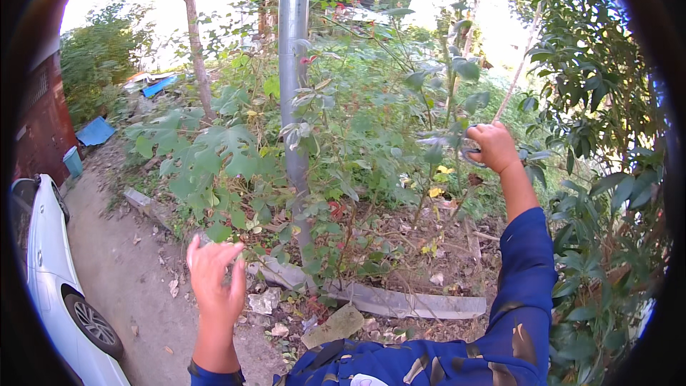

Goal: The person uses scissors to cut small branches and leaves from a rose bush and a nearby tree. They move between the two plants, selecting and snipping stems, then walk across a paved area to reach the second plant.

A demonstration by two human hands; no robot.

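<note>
My right hand (492,146) is raised on the right, its fingers closed on the handles of a pair of scissors (471,153). The blades point left among leafy stems (433,147) and look blurred, so whether they are parted cannot be told. My left hand (217,276) is lifted at the lower left with fingers spread and slightly bent, holding nothing. Just above it hang the green leaves of a shrub (220,230). Between my hands, more of the shrub's leaves and thin stems surround a metal pole (295,64).
A low stone curb (396,303) borders the planted bed, with a broken concrete slab (335,327) before it. A white car (53,279) stands on the dirt path (139,289) at left. Dense foliage (600,300) rises close on the right; a slim tree trunk (195,37) stands behind.
</note>
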